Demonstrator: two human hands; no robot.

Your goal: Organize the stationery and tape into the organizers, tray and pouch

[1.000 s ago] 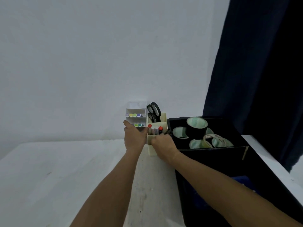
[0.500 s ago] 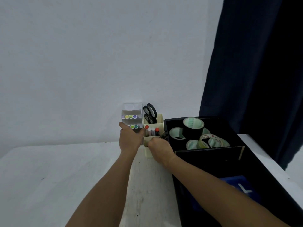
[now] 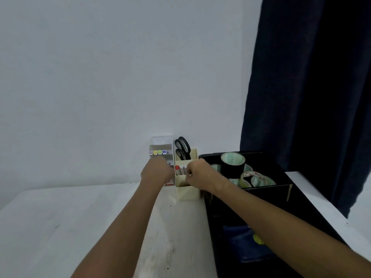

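Note:
A white tiered organizer with coloured marker caps stands against the wall. Beside it is a cream organizer holding black scissors and several markers. My left hand, slightly blurred, is curled against the lower tiers of the white organizer and hides them. My right hand is curled over the right front of the cream organizer, next to the markers. A black tray on the right holds a black tape roll and several lighter tape rolls. A blue pouch lies in its near compartment.
The white table stretches to the left and toward me. A pale wall stands right behind the organizers. A dark curtain hangs at the right, behind the tray. The table's right edge runs beside the tray.
Both hands have risen a little along the organizers. My right hand moved from the cream organizer's front wall up to its marker compartment. The left fingers curled in more.

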